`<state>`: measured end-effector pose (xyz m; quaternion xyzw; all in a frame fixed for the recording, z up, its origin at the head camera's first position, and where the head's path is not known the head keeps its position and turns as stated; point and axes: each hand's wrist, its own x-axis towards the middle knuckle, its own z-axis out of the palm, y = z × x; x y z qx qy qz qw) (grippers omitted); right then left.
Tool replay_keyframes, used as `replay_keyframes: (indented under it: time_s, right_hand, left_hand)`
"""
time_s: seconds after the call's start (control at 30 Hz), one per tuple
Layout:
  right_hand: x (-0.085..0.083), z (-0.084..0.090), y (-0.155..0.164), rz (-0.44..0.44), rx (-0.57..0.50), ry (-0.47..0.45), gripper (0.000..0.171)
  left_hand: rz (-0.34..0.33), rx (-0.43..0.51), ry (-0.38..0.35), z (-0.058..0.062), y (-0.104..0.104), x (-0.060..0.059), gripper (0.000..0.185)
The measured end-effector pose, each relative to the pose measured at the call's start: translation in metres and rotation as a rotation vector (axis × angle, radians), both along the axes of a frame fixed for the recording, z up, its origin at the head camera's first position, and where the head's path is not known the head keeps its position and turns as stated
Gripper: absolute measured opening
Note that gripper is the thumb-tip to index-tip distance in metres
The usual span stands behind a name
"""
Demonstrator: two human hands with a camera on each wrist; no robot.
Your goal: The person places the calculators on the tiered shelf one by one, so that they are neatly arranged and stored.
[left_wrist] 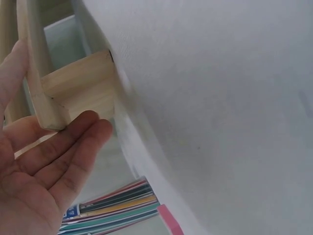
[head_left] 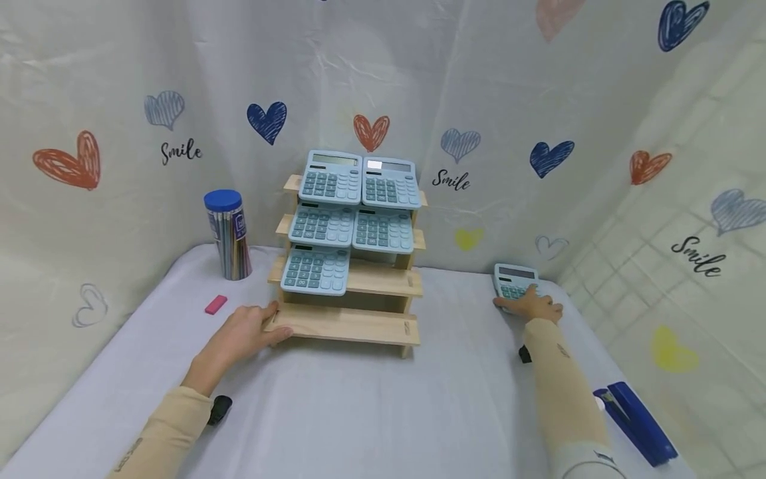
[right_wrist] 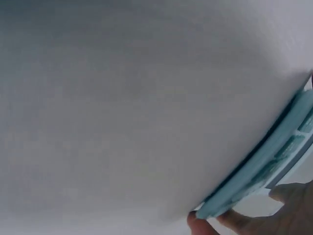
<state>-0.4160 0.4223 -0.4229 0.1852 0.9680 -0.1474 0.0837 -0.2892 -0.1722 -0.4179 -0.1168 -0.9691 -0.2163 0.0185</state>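
A four-step wooden shelf stand [head_left: 347, 324] stands mid-table. Light blue calculators lie on it: two on the top step, two on the second, and one calculator [head_left: 316, 269] at the left of the third. My left hand [head_left: 242, 336] holds the left end of the bottom board, also visible in the left wrist view with the board's wooden end [left_wrist: 80, 76] between thumb and fingers. At the far right of the table, my right hand [head_left: 532, 306] grips another light blue calculator [head_left: 509, 271]. In the right wrist view that calculator [right_wrist: 257, 170] looks tilted, its edge between the fingertips.
A blue-lidded jar of pencils [head_left: 230, 239] stands left of the stand, with a pink eraser [head_left: 215, 305] in front of it. A blue stapler [head_left: 640, 422] lies by the right table edge. Heart-printed curtains [head_left: 371, 80] hang behind the table.
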Motion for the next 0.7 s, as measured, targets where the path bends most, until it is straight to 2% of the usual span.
replay_keyframes:
  time_s: [0.17,0.3,0.47,0.57,0.7]
  right_hand:
    - [0.007,0.007,-0.010,0.059,0.042,-0.009,0.120]
    - [0.015,0.014,-0.024,0.117,0.072,0.021,0.113]
    - [0.026,0.028,-0.045,0.163,0.041,0.061,0.115]
    - [0.039,0.041,-0.063,0.202,0.030,0.104,0.115]
    - [0.067,0.061,-0.093,0.261,0.058,0.174,0.112]
  left_hand:
    - [-0.006,0.001,0.003,-0.001,-0.002,0.001,0.078]
    - [-0.014,0.001,0.018,-0.001,-0.003,0.001,0.077]
    - [-0.023,-0.001,0.021,-0.001,-0.004,0.001,0.078]
    - [-0.021,-0.001,0.002,0.000,-0.003,0.001,0.079]
    - [-0.024,-0.001,-0.006,0.001,-0.002,0.001,0.079]
